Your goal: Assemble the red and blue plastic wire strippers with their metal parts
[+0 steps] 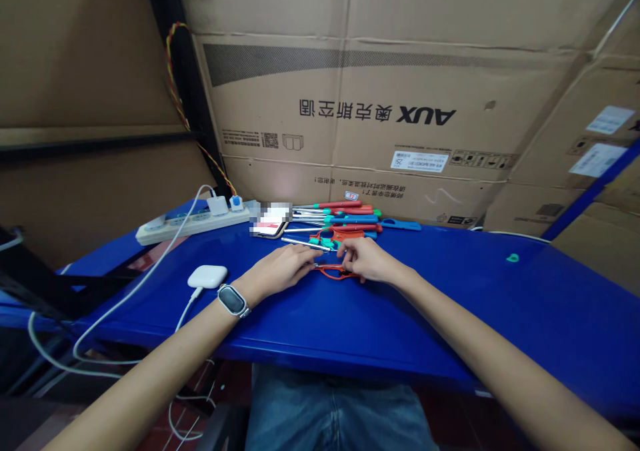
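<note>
Denim-clad knees (330, 411) fill the bottom middle of the frame, under the near edge of the blue tabletop (500, 318). Two bare forearms run up from the lower corners and meet just above the middle of the picture. On the wrist of the left arm sits a watch (233, 300) with a dark face.

At the centre, the left hand (283, 269) lies low on the tabletop, fingers stretched toward the right, its fingertips on a small red tool (334, 272) with a thin metal shaft. Whether its grip is closed on the shaft or only resting on it cannot be told. The right hand (364, 259) has its fingers curled in a pinch on the red handle end of the same tool. The tool lies on the tabletop between both hands, touching each.

Just behind the hands, toward the top of the tabletop, is a pile of tools (345, 221) with red, blue and green handles and bare metal shafts. Left of the pile lies a phone (270, 224), its screen blurred. Farther left a white power strip (193, 223) holds white plugs, and a white cable runs down to a white charger (207, 276) near the left wrist. A small green bit (512, 258) lies alone at centre right, well apart from the hands.

Cardboard boxes (350, 118) printed "AUX" upside down stand across the upper frame.
</note>
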Action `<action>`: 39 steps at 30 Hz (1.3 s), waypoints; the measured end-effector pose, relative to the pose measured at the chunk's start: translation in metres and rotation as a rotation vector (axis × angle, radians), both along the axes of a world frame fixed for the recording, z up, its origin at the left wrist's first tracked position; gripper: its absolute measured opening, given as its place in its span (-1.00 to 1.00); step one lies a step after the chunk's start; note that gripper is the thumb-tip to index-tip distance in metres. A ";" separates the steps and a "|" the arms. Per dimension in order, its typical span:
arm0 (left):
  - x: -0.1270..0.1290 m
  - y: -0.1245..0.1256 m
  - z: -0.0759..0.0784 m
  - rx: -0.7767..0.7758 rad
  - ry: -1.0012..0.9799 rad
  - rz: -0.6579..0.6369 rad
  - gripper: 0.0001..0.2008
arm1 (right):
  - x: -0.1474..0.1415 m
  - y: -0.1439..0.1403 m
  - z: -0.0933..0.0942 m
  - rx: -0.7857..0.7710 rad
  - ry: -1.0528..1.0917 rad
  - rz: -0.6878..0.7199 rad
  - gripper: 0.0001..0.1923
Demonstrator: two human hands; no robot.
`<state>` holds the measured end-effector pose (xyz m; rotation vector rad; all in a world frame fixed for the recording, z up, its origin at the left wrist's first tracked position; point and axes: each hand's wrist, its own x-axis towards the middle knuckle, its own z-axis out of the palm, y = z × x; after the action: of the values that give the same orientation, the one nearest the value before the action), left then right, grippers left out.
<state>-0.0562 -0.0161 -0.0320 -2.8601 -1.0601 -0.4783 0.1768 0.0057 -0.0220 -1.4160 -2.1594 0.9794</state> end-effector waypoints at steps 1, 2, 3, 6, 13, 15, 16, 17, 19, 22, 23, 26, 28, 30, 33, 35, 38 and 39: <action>0.000 0.000 0.000 -0.008 -0.007 0.001 -0.74 | 0.001 0.000 0.000 -0.004 0.007 -0.003 -0.66; 0.000 0.000 0.000 -0.016 -0.007 0.001 -0.75 | 0.001 -0.001 -0.001 -0.008 0.013 -0.004 -0.66; 0.000 0.000 0.000 -0.022 -0.003 0.000 -0.76 | 0.002 -0.001 -0.001 -0.009 0.017 -0.003 -0.66; 0.000 0.000 -0.001 -0.037 -0.001 -0.002 -0.75 | 0.003 -0.002 -0.001 0.008 0.006 0.004 -0.65; -0.008 -0.003 0.000 -0.153 -0.114 0.003 -0.60 | 0.002 -0.005 0.001 0.013 -0.005 -0.011 -0.67; -0.008 -0.004 0.000 -0.169 -0.143 0.021 -0.60 | 0.003 -0.005 0.000 0.025 -0.004 -0.010 -0.68; -0.008 -0.005 0.000 -0.168 -0.145 0.023 -0.62 | 0.003 -0.005 0.000 0.031 -0.005 -0.007 -0.68; -0.008 -0.005 0.000 -0.163 -0.143 0.018 -0.66 | 0.004 -0.005 -0.001 0.033 -0.006 -0.007 -0.69; -0.006 -0.004 -0.001 -0.150 -0.134 -0.005 -0.71 | 0.004 -0.005 -0.001 0.032 -0.005 -0.009 -0.69; -0.005 -0.001 -0.003 -0.129 -0.147 -0.041 -0.71 | 0.005 -0.005 -0.001 0.034 -0.004 -0.010 -0.68; -0.005 -0.001 -0.004 -0.122 -0.155 -0.049 -0.71 | 0.005 -0.006 -0.001 0.040 -0.005 -0.007 -0.69; -0.005 0.000 -0.005 -0.111 -0.159 -0.063 -0.70 | 0.005 -0.006 -0.001 0.058 -0.012 0.003 -0.71; -0.006 -0.001 -0.005 -0.111 -0.152 -0.069 -0.70 | 0.005 -0.006 -0.002 0.066 -0.018 0.000 -0.72; -0.007 -0.001 -0.006 -0.109 -0.151 -0.076 -0.70 | 0.005 -0.005 -0.003 0.066 -0.022 0.002 -0.72; -0.007 0.000 -0.007 -0.102 -0.150 -0.084 -0.70 | 0.005 -0.004 -0.004 0.065 -0.019 0.010 -0.70; -0.006 0.000 -0.007 -0.096 -0.145 -0.084 -0.71 | 0.006 -0.003 -0.005 0.068 -0.018 0.016 -0.69; -0.004 0.000 -0.007 -0.086 -0.145 -0.074 -0.72 | 0.006 -0.003 -0.005 0.074 -0.040 0.026 -0.71; -0.003 0.000 -0.006 -0.084 -0.147 -0.068 -0.73 | 0.006 -0.003 -0.004 0.078 -0.051 0.030 -0.73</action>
<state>-0.0593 -0.0163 -0.0385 -2.9821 -1.0295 -0.6736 0.1829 0.0024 -0.0261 -1.3901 -2.2361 0.8684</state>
